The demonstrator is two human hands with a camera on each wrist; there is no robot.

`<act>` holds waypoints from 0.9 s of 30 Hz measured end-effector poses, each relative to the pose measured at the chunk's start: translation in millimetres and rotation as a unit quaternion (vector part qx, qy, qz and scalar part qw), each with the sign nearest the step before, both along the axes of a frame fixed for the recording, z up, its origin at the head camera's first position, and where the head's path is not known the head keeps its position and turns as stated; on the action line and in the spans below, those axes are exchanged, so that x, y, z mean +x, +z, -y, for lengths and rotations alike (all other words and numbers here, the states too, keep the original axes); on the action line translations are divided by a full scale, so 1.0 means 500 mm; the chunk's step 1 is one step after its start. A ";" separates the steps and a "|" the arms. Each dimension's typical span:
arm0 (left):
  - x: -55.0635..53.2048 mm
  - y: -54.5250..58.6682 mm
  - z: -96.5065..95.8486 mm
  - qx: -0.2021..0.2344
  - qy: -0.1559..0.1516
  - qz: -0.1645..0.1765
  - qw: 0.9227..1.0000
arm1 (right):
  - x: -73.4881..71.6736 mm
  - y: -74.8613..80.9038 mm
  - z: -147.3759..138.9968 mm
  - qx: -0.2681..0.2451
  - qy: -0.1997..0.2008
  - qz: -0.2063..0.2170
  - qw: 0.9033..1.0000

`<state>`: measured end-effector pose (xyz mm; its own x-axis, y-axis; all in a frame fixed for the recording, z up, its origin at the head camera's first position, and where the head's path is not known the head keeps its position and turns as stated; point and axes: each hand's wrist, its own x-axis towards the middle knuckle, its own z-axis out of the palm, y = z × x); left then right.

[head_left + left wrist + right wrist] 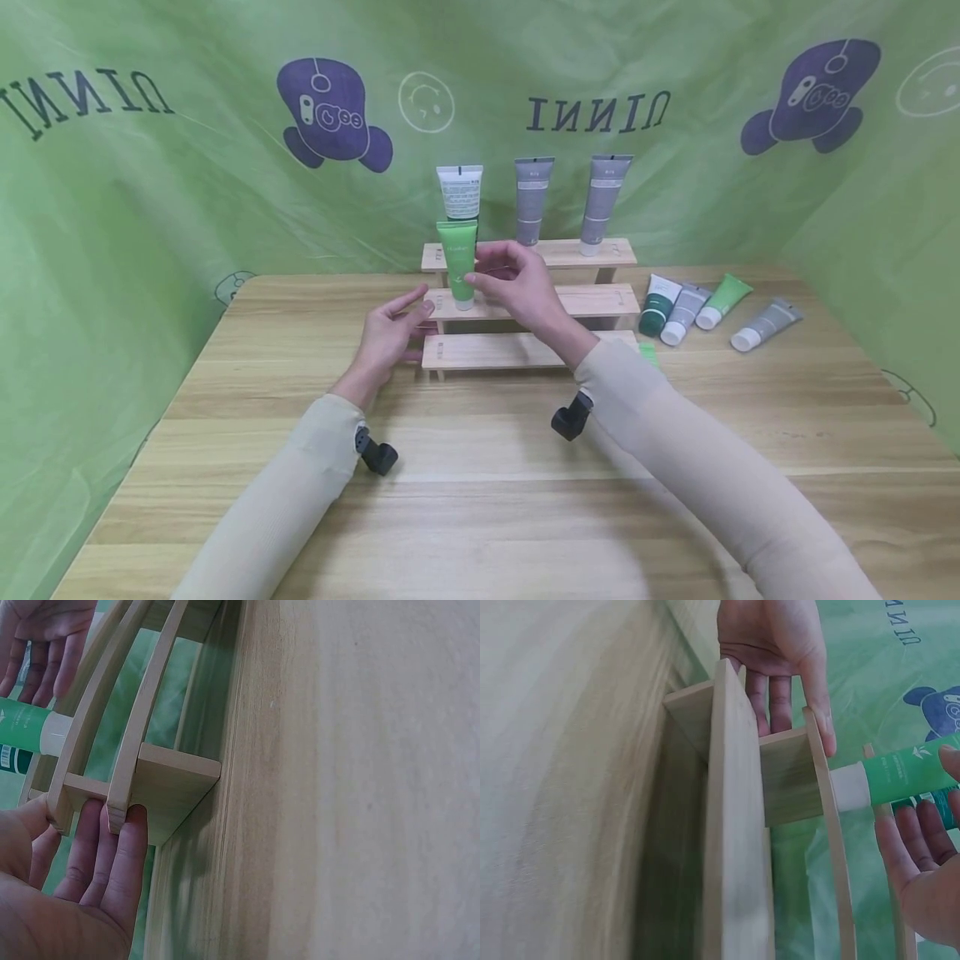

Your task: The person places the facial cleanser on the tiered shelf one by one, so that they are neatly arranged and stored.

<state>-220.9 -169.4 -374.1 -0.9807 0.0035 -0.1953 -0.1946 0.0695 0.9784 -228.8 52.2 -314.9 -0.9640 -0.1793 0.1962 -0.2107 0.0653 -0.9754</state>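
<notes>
A light green squeeze tube [459,258] stands on its white cap at the left end of the middle step of a wooden tiered rack [525,352]. My right hand [521,287] holds it from the right, thumb on its front; the other fingers spread loosely behind in the right wrist view. My left hand [386,337] grips the rack's left end. In the left wrist view its thumb lies at the middle step and its fingers [124,862] reach under toward the lowest step. Behind the green tube, a white-and-dark-green tube [460,192] stands on the top step, partly hidden.
Two grey tubes, one mid-step [533,200] and one farther right [606,200], stand on the top step. Right of the rack lie a white-and-green tube [660,304], a grey tube [684,312], a green tube [725,300] and another grey tube [767,325]. A green curtain [225,192] hangs behind.
</notes>
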 end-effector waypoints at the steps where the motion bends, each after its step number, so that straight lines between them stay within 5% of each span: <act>1: 0.000 0.000 0.000 0.000 0.001 0.001 1.000 | 0.003 -0.003 -0.003 -0.001 0.004 0.004 1.000; 13: -0.003 0.002 -0.002 0.002 0.004 0.004 1.000 | 0.062 -0.028 -0.069 0.026 0.003 0.022 0.999; 27: -0.005 0.001 0.001 0.001 -0.002 0.014 1.000 | 0.156 -0.071 -0.227 -0.002 -0.007 0.096 0.995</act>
<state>-223.3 -169.7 -373.7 -0.9750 0.0067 -0.2220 -0.2210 0.0690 0.9728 -150.7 165.8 -350.5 -0.9862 -0.1655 0.0091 -0.0198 0.0633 -0.9978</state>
